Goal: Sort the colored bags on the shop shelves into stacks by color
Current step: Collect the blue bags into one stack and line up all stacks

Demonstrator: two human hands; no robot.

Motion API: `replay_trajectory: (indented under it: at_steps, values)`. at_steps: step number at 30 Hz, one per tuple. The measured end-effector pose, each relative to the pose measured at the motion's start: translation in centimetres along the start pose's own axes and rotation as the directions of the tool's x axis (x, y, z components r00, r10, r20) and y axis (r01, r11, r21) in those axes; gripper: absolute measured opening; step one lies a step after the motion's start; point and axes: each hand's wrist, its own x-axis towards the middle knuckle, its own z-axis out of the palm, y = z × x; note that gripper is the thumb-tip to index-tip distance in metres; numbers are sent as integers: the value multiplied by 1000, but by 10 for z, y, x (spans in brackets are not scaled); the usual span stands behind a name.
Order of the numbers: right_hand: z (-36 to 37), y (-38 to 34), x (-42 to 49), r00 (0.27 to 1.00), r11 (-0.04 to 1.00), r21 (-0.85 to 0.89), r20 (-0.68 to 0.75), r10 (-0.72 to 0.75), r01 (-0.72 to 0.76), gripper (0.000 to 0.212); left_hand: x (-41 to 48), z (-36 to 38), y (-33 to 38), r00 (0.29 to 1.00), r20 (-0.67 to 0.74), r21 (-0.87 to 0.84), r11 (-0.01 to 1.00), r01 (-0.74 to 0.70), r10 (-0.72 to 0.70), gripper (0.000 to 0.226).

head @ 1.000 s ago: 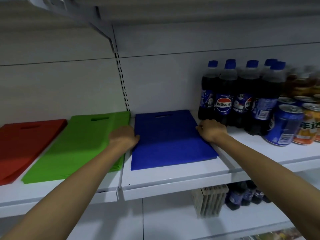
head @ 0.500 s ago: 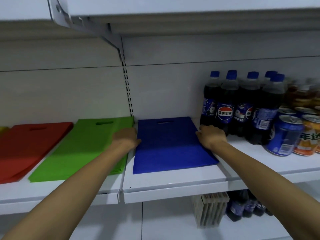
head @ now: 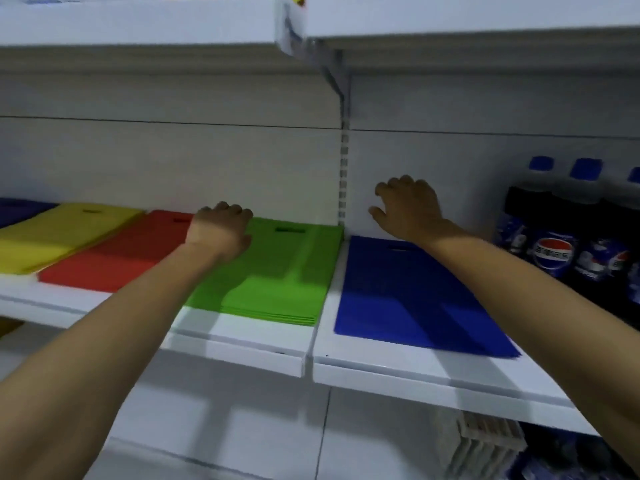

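Colour-sorted bag stacks on shelf [head: 415, 379].
Green stack [head: 277, 282] under left hand [head: 220, 233], grip untellable; blue stack [head: 398, 306] beneath right hand [head: 408, 209], fingers released, probably squaring.

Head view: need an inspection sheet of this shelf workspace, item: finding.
Surface: white shelf, two boards meeting at a seam.
Job's things: yellow stack, red stack, green stack, blue stack, side by side; darker bag at far left, cut off.
Clutter: cola bottles right of the blue stack; wooden rack below the shelf.
Hands: left hand above the red-green border, fingers bent, grip unclear; right hand raised over the blue stack's far end, fingers loose, holding nothing.
Cables: nothing seen.
Surroundings: white back panel, slotted upright, upper shelf overhead.
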Motion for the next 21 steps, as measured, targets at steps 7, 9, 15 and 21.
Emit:
replay_trajectory:
  at_steps: [7,9,15,21]
  values:
    - [-14,-151,54,968,959,133,-34,-249,251,45,-79,-2,-131,943,100,-31,947,321,-317,51]
    - [-15,-201,60,950,939,146,-14,-313,311,45,-106,4,-166,928,132,17,936,350,-349,51]
    - [-27,-364,75,878,862,168,-80,-471,478,46,-200,16,-282,903,176,152,917,369,-393,57]
    - [-48,-549,79,776,742,234,-126,-617,628,40,-325,23,-404,795,268,210,838,503,-544,60]
